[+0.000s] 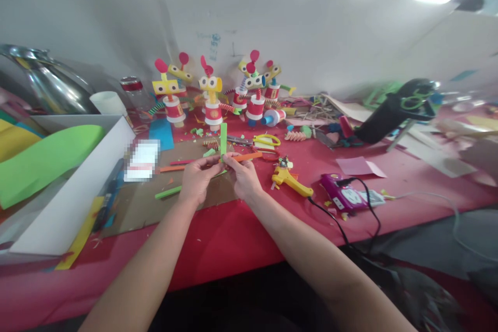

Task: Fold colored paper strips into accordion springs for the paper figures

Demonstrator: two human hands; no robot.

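Note:
Both my hands meet over a brown cardboard sheet (136,212), pinching two crossed paper strips. The green strip (223,137) points away from me, and the orange strip (249,156) sticks out to the right. My left hand (198,179) is closed at the crossing, thumb and fingertips together. Closed on the same spot from the right is my right hand (244,176). My fingers partly hide where the strips overlap. Another green strip (168,193) lies left of my left hand. Scissors with yellow handles (266,140) and a yellow glue gun (291,181) lie beyond and right of my right hand.
Several paper-cup figures (213,111) stand along the back wall. A white box (73,192) with coloured sheets, a steel jug (58,80) and a blurred phone-like rectangle (142,161) are on the left. On the right are a purple power strip (342,197), its cables and a black holder (389,114).

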